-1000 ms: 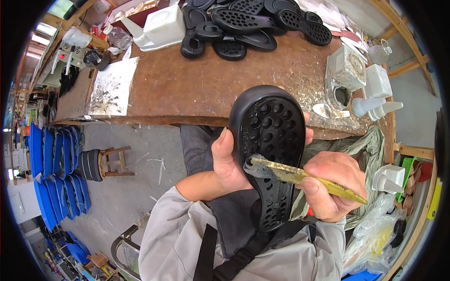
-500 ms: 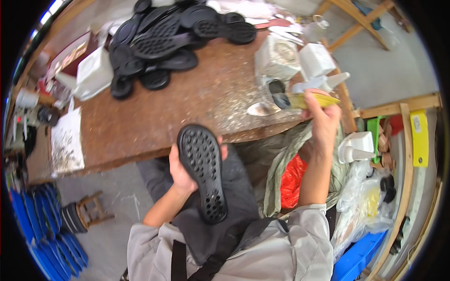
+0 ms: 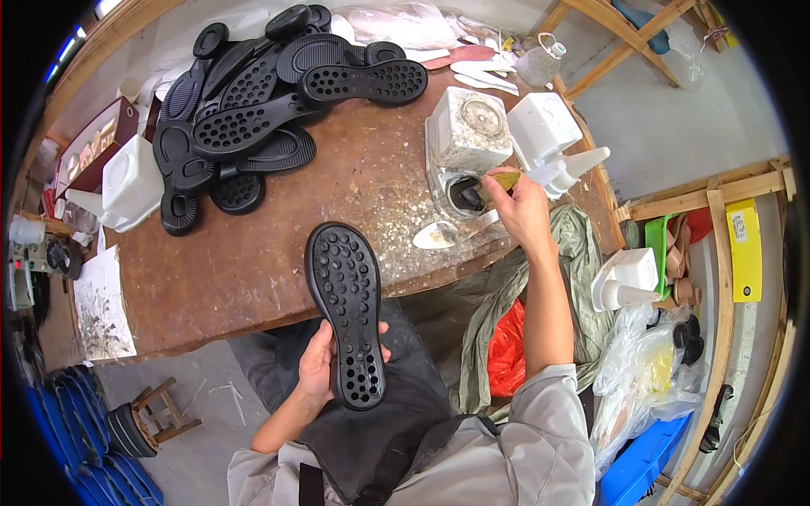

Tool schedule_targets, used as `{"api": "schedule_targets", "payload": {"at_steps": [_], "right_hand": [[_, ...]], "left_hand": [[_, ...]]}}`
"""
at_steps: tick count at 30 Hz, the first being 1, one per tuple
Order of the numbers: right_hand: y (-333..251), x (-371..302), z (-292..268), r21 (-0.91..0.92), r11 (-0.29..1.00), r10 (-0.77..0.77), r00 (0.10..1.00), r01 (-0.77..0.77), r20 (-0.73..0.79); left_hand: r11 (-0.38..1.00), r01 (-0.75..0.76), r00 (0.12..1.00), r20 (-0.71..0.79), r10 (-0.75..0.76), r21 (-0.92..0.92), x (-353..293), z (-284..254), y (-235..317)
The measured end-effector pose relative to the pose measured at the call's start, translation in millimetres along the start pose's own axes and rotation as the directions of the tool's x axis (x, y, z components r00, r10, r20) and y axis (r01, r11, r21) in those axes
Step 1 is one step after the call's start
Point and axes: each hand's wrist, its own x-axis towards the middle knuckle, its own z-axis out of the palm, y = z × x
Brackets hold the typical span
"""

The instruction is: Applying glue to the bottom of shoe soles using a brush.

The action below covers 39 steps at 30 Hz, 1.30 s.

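Fingers of L hand grasp blk sole nr its lower end, thumb at L edge, fingertips at R edge; R hand, well apart from sole, pinches brush w/ tip at mouth of white pot.

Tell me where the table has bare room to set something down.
The widest free patch of the brown table lies between the black sole pile, the stained paper and the front edge. A speckled free strip separates pile from stained white container. Crowded: the back, and the right end by the right hand.
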Motion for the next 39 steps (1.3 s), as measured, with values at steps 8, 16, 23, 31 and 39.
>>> {"api": "schedule_targets", "payload": {"at_steps": [8,16,23,31,39], "right_hand": [[-2.1,-10.9,-12.4,0.216,0.972,0.103,0.993,-0.089,-0.054],[5.4,-21.1,-13.6,0.19,0.973,0.145,0.988,-0.134,-0.047],[21.9,-30.1,1.3,0.389,0.908,0.205,0.975,-0.156,-0.088],[18.7,-56.8,-17.8,0.926,0.366,0.284,0.959,-0.086,-0.024],[-109.5,-107.4,-24.9,0.969,0.228,-0.029,0.995,0.097,-0.093]], "left_hand": [[0.999,0.036,0.997,-0.075,-0.034,0.02,18.6,4.9,12.2],[0.999,0.031,0.998,-0.052,-0.029,0.033,18.0,15.7,20.1],[0.999,0.018,1.0,-0.006,-0.018,-0.037,5.8,25.0,25.3],[0.996,-0.042,0.99,0.138,0.031,0.081,-14.7,45.6,30.8],[0.982,-0.065,0.988,0.152,0.037,0.179,-42.0,77.8,32.2]]}}
